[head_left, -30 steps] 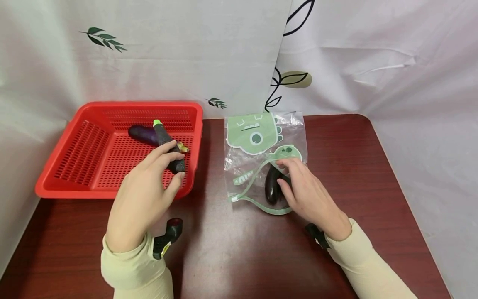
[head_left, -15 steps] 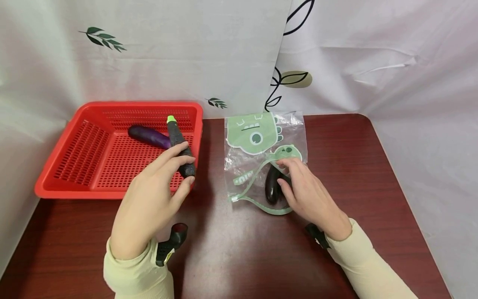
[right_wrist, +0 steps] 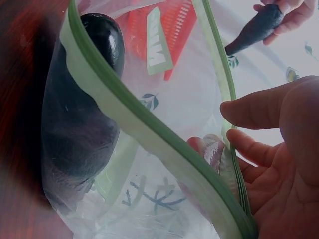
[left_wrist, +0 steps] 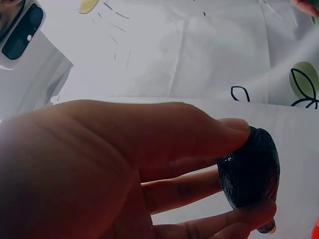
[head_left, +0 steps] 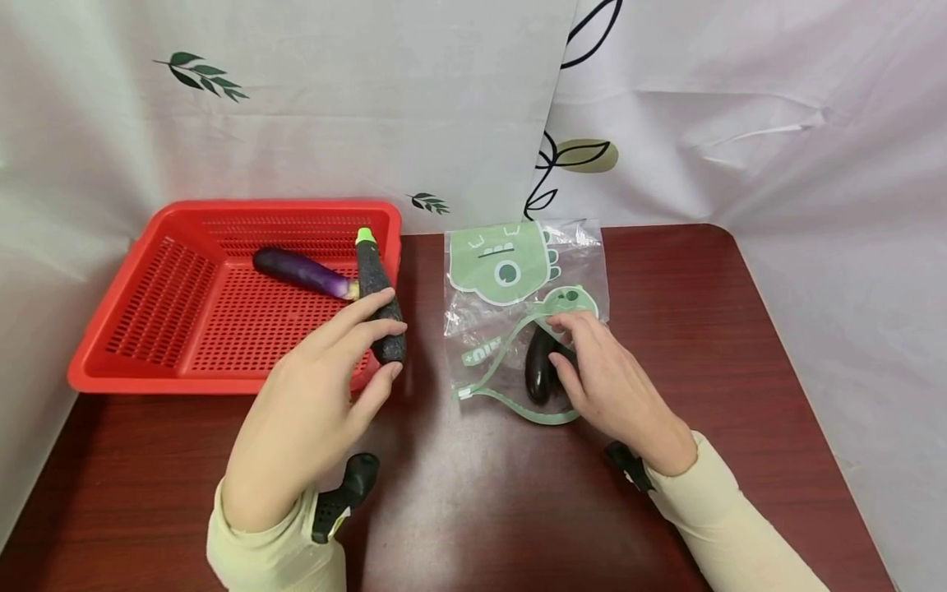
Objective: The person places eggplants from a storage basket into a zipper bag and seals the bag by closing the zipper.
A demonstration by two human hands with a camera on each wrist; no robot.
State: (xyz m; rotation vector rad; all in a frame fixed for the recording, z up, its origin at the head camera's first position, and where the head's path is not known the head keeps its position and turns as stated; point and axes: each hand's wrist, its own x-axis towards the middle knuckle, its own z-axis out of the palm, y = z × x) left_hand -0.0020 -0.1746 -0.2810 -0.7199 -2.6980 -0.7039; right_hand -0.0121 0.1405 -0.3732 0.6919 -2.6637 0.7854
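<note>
My left hand (head_left: 314, 403) pinches a long, dark, rough-skinned vegetable with a bright green tip (head_left: 377, 284) between thumb and fingertips. It is held tilted over the right rim of the red basket (head_left: 185, 384). In the left wrist view the blunt end of the dark vegetable (left_wrist: 249, 167) shows between the fingers. My right hand (head_left: 610, 382) holds the rim of a clear zip bag with green print (head_left: 473, 321), keeping its mouth spread. Inside the bag lies a glossy dark eggplant (head_left: 540, 370), partly covered by the hand. A purple eggplant (head_left: 296, 270) rests in the basket.
The basket stands at the back left of a dark red wooden table (head_left: 473, 510). A white curtain with leaf prints (head_left: 355, 107) hangs behind and at both sides. A white slider (head_left: 464, 394) sits at the left corner of the bag's zip.
My left hand has carried the dark green-tipped vegetable rightward, from above the basket's middle to its right rim, uncovering more of the purple eggplant. The right hand and bag stay in place.
</note>
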